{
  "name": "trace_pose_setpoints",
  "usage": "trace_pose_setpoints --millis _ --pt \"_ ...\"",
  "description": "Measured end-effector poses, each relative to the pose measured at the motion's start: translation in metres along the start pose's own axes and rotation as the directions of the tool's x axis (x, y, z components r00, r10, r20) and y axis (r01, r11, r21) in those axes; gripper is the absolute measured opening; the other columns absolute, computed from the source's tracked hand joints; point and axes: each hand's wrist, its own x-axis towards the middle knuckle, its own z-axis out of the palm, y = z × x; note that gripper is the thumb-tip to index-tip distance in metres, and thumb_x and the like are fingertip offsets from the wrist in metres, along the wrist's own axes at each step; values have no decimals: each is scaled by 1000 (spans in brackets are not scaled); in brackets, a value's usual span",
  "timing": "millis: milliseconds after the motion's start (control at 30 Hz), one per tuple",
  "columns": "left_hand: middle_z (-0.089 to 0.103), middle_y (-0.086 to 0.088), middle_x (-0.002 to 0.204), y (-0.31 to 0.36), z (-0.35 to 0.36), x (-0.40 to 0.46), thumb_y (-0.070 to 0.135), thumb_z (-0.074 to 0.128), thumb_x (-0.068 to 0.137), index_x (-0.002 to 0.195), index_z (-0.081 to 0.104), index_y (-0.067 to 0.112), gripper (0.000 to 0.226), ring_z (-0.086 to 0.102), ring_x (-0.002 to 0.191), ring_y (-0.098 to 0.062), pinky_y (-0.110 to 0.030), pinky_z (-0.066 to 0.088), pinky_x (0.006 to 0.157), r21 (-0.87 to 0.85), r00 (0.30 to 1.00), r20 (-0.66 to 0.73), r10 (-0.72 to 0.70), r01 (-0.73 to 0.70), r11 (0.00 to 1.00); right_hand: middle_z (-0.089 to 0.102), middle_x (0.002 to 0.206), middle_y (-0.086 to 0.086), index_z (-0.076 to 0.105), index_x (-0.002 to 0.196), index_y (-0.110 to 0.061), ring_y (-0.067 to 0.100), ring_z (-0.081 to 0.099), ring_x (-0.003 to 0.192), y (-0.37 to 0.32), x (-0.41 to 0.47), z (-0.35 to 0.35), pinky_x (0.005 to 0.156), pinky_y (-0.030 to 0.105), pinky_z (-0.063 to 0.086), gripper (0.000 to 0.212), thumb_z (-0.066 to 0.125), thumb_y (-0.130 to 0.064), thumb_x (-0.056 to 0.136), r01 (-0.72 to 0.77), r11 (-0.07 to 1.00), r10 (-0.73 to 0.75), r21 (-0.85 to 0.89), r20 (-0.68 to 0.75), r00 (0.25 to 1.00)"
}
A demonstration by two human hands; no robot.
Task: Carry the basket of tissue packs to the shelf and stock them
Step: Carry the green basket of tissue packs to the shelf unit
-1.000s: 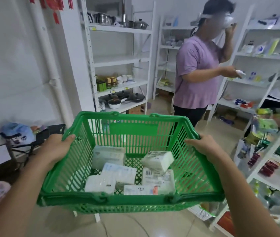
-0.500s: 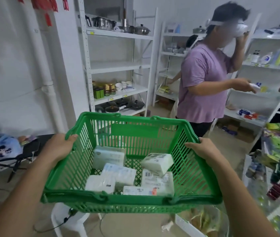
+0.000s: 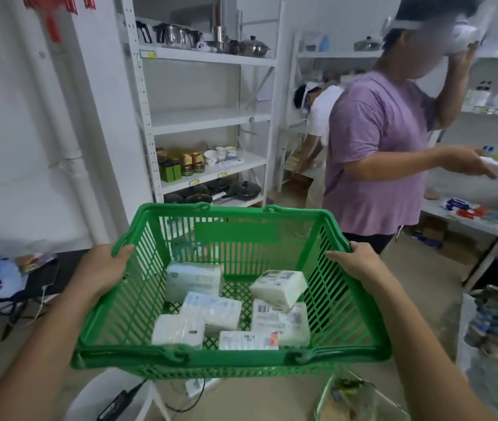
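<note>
- The left hand (image 3: pixel 101 270) is gripping the left rim of the green plastic basket (image 3: pixel 357 317), fingers curled over the top edge near the far left corner, thumb lying along the rim.
- The basket is riding level between the two hands, held out in front of the body, its long axis running left to right across the view, so both hands are equally near it and neither is free.
- The tissue packs (image 3: pixel 211 308) are lying loose on the basket floor, about six of them; one white pack (image 3: pixel 278 288) is leaning tilted on a barcoded pack on the right side.
- The right hand (image 3: pixel 360 264) is clasping the right rim opposite the left one, fingers folded over the edge.
- The white shelf unit (image 3: pixel 208 118) is standing ahead and a little left of the basket, its bare middle tier looking like a likely spot; that is a guess.
- A person in a purple shirt (image 3: pixel 375 153) is standing ahead to the right, just beyond the basket's far right corner, so carrying it on probably means steering left of them.
</note>
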Motion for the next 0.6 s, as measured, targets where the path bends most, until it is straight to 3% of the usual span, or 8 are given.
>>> trace_pose_setpoints --millis 167,267,333,433,600 --pt "72 -23 86 3 14 53 46 51 104 85 70 3 51 70 80 -35 -43 57 80 16 999 -7 -34 34 999 71 76 9 67 93 -15 20 67 59 -17 58 23 51 26 47 22 77 -33 89 -14 1000 14 -4 53 998" --pt "72 -19 84 6 27 94 49 51 103 85 70 8 49 70 79 -33 -41 56 79 -6 999 -1 -51 51 999 70 74 8 67 89 -15 21 67 59 -29 93 36 51 27 48 21 78 -32 89 -23 1000 24 -3 67 998" --pt "72 -19 82 10 36 122 51 51 102 84 69 8 50 70 75 -32 -38 54 72 -10 999 0 -49 49 999 72 78 11 68 92 -13 26 70 65 -36 115 43 58 33 55 22 78 -32 88 -24 1000 24 5 66 998" --pt "69 -20 82 24 49 160 51 50 102 79 65 7 51 65 67 -29 -32 46 60 9 999 -12 -32 32 999 76 91 18 70 101 -11 37 75 84 -44 148 49 82 50 63 27 78 -33 87 -24 999 22 47 34 999" --pt "70 -19 88 59 77 217 55 47 102 88 68 6 55 68 85 -35 -48 56 90 25 999 34 -19 18 1000 78 90 20 70 95 -12 40 76 84 -48 209 46 83 57 62 24 79 -33 86 -40 997 40 69 7 999"
